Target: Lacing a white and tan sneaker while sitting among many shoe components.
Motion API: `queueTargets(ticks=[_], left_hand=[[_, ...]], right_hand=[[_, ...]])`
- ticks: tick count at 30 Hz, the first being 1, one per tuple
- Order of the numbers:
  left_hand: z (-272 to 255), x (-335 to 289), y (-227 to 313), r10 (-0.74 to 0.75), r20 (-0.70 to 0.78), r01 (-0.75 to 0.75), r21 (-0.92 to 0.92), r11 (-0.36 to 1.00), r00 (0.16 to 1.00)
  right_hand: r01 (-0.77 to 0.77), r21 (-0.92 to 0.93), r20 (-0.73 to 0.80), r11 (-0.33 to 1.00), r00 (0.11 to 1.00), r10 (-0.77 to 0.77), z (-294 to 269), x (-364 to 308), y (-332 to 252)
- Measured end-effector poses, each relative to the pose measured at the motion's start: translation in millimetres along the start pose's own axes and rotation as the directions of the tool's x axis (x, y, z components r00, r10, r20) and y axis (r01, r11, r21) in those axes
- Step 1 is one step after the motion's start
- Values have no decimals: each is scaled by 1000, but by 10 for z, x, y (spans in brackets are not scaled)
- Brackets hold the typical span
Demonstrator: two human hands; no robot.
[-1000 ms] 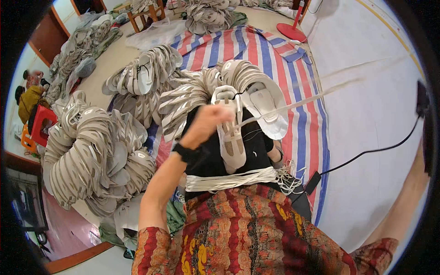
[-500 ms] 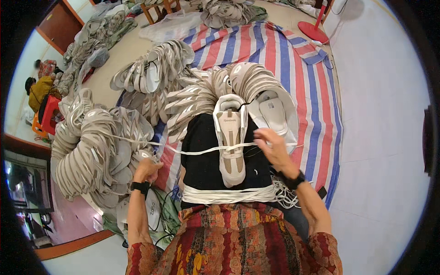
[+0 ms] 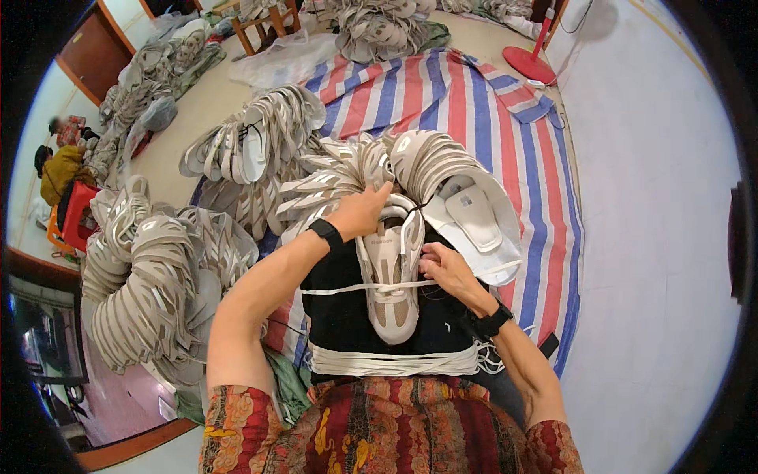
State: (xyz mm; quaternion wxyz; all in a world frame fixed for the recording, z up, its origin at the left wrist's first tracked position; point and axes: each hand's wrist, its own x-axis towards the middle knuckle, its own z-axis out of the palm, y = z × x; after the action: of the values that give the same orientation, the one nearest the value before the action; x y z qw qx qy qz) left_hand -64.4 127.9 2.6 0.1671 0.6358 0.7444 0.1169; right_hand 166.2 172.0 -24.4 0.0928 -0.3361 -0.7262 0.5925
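A beige and white shoe upper [image 3: 388,261] lies toe toward me on the black cloth [image 3: 328,272] over my lap. A flat white shoelace [image 3: 335,291] runs crosswise through its lowest eyelets, its ends out to both sides. My left hand [image 3: 359,212] reaches over to the collar end, index finger stretched toward the stack behind; its thumb is hidden. At the upper's right edge, my right hand [image 3: 448,270] has its fingers bent and closed against the side. A dark cord [image 3: 418,205] ties the upper near the row of nested uppers [image 3: 442,158].
White laces [image 3: 395,362] lie bundled across my lap. Bundled shoe uppers [image 3: 142,276] stand at the left, another bundle [image 3: 257,130] farther back. A striped sheet [image 3: 489,103] covers the floor. A red round base [image 3: 529,65] stands near the right wall. Two people sit far left.
My left hand has gone from the lace's left end up to the upper's collar. My right hand has moved left and down onto the upper's side. The lace's left end has dropped onto my lap.
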Motion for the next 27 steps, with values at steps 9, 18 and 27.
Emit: queueTargets(ticks=[9, 18, 27], left_hand=[[178, 166, -236, 107, 3, -106, -115, 988, 994], [181, -840, 45, -301, -295, 82, -577, 813, 907], [267, -1374, -91, -25, 18, 31, -646, 763, 1000]], right_hand=[[-85, -109, 84, 990, 992, 94, 8, 31, -149], [62, -73, 293, 995, 955, -38, -128, -42, -182], [88, -316, 184, 945, 982, -30, -310, -125, -260]])
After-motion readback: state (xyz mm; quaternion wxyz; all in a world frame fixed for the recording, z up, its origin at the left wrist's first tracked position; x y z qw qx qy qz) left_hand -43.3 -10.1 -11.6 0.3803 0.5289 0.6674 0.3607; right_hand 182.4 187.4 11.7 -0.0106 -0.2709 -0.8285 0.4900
